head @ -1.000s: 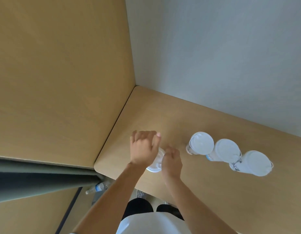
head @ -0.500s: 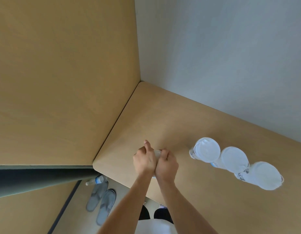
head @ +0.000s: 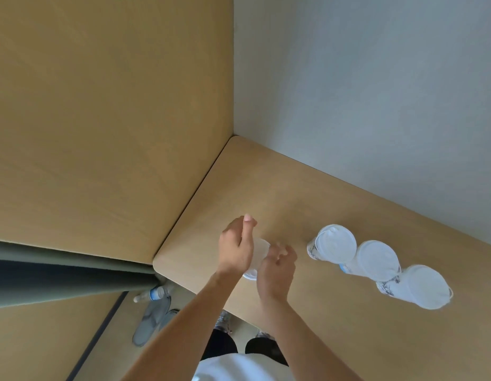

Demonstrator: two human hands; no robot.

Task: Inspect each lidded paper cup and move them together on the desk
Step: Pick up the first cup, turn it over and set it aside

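Head view, the only one I have.

Left hand (head: 235, 250) wraps its fingers round a white paper cup with a white plastic lid (head: 258, 253), thumb up. Right hand (head: 277, 270) sits against the cup's right side with fingers curled. They're blurred, so I can't tell if it really grips. The cup is near the front-left corner of the light wooden desk (head: 266, 185), close to the front edge. It looks tilted, and I can't tell if it's lifted or touching the desk.

Risks as I judge them:
- Cup is near the edge, so a slip sends it to the floor.
- Squeezing a paper wall could pop the lid, and if it's full it spills.
- Tilting while inspecting could leak at the lid seam.
- Moving it right too fast could clip the row of three white-lidded paper cups (head: 376, 259) and knock them over. They stand touching or nearly so, in a diagonal line, well apart from the held cup.

The desk between the held cup and the row is bare, so nothing blocks the path.

Around: grey wall (head: 376, 78) behind the desk, tan wood panel (head: 101, 105) on the left. On the floor below are grey slippers (head: 149, 323) and a clear plastic bottle (head: 153, 294), exactly where a drop would land.
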